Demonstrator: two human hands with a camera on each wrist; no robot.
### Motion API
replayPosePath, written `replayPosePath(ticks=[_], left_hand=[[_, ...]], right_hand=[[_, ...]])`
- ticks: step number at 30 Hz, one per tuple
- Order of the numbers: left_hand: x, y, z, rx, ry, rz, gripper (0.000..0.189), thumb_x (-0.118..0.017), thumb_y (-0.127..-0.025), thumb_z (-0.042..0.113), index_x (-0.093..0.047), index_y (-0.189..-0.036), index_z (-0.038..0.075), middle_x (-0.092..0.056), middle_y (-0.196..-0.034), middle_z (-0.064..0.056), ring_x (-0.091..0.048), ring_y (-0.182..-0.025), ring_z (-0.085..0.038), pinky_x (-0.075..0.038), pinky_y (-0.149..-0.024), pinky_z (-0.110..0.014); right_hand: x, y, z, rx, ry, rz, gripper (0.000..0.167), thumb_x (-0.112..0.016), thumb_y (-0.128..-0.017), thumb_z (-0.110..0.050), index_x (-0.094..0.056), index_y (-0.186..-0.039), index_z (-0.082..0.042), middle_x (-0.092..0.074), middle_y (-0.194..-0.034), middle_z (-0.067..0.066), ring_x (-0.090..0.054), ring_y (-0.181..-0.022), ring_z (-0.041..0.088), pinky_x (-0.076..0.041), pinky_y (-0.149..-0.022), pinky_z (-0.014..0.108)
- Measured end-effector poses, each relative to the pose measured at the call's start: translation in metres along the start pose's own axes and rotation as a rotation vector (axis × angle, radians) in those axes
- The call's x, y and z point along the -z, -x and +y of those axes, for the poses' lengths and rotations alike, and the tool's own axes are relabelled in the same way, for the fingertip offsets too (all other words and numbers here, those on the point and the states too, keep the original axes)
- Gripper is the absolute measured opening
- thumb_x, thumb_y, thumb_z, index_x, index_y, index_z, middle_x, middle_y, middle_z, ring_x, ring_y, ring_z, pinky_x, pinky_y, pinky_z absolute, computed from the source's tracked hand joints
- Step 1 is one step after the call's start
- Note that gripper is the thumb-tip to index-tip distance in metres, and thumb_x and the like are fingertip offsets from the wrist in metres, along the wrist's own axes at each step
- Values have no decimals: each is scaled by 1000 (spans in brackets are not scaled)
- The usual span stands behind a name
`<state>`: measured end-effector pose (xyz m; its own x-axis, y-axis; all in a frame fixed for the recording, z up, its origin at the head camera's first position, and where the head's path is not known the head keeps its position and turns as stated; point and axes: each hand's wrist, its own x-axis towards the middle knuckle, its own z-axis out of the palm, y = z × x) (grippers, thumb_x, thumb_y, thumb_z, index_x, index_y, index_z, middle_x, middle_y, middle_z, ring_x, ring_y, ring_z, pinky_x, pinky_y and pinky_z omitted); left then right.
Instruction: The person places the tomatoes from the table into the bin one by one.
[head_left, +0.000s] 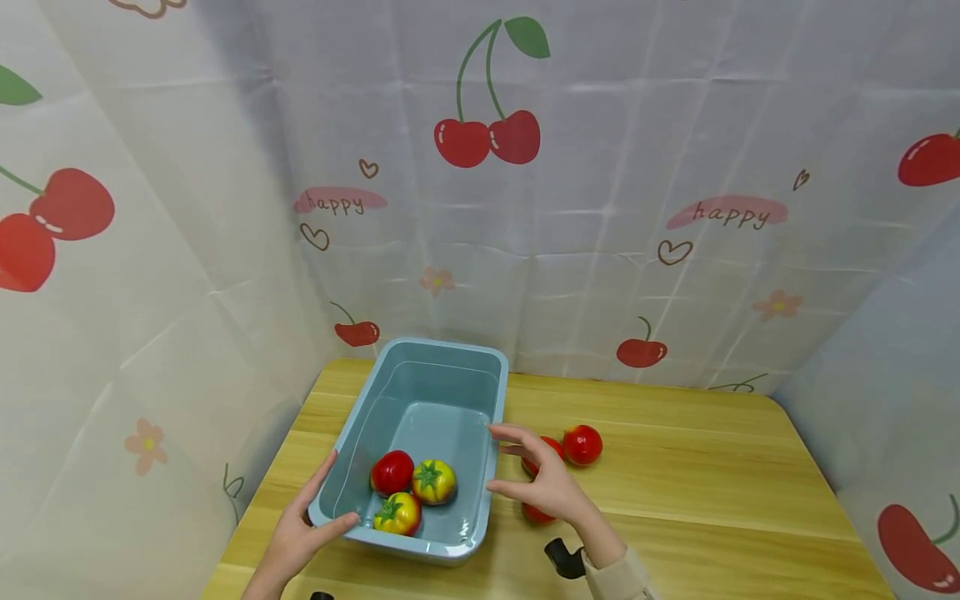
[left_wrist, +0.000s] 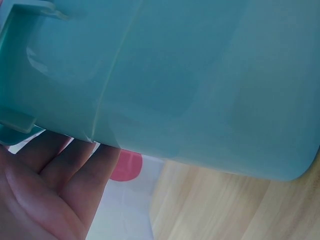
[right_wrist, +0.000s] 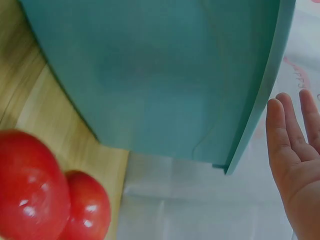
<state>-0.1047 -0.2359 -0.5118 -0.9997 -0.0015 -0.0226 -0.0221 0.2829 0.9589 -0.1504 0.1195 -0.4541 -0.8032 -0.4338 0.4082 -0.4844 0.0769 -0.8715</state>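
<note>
A blue-grey plastic bin (head_left: 450,367) stands on the table's left part. Inside, at its near end, lie a glossy red round fruit (head_left: 392,472) and two yellow-and-red fruits (head_left: 434,482) with green star-shaped tops. My left hand (head_left: 296,533) is at the near left corner, thumb over the near rim and straight fingers along the left side; its fingertips go behind the bin in the left wrist view. At the right rim my right hand (head_left: 551,483) has thumb and fingers spread, holding nothing. Red round fruits (head_left: 582,445) lie beside the bin, partly behind that hand.
The wooden table (head_left: 712,475) reaches away to the right. A white curtain (head_left: 570,250) printed with cherries hangs close behind the bin, and more of it runs along both sides. A black strap piece (head_left: 564,558) shows by the right wrist.
</note>
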Motion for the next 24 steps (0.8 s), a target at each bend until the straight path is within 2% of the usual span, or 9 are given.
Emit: replayPosePath(ticks=[5,9,14,20,24], left_hand=[[0,0,-1,2,-7,7,83,-76,-79,14,-31,-148,23,-25,-150,-17,-36,-126,-41,-48,-84,-33],[0,-1,-2,-5,4,9,83,-76,-78,13,-32,-148,22,-25,-150,-17,-35,-125,-40,-48,-83,-30],[1,-1,-2,-10,2,10,83,-76,-78,12,-31,-148,22,-25,-150,-17,-35,-126,-41,-47,-82,-27],[0,0,-2,-2,-1,7,83,-76,-79,13,-31,-148,23,-24,-150,-17,-35,-126,-41,-49,-84,-34],[0,0,-2,5,5,3,83,-76,-79,13,-31,-148,23,-24,-150,-16,-35,-126,-40,-48,-83,-30]], right_hand=[[6,7,5,-58,17,43,62,-78,-73,-1,-49,-127,7,-52,-126,24,-53,-113,27,-43,-92,50],[10,15,10,-132,41,72,62,-78,-73,-3,-50,-128,5,-53,-128,18,-52,-114,18,-42,-93,50],[16,25,18,-183,65,93,60,-78,-74,-3,-51,-128,4,-53,-129,17,-53,-112,21,-45,-93,41],[22,33,27,-229,48,98,58,-76,-76,-1,-51,-127,1,-52,-129,18,-54,-110,30,-45,-93,36],[27,41,49,-272,36,110,59,-76,-76,-4,-51,-129,-1,-50,-131,20,-51,-113,39,-43,-94,33]])
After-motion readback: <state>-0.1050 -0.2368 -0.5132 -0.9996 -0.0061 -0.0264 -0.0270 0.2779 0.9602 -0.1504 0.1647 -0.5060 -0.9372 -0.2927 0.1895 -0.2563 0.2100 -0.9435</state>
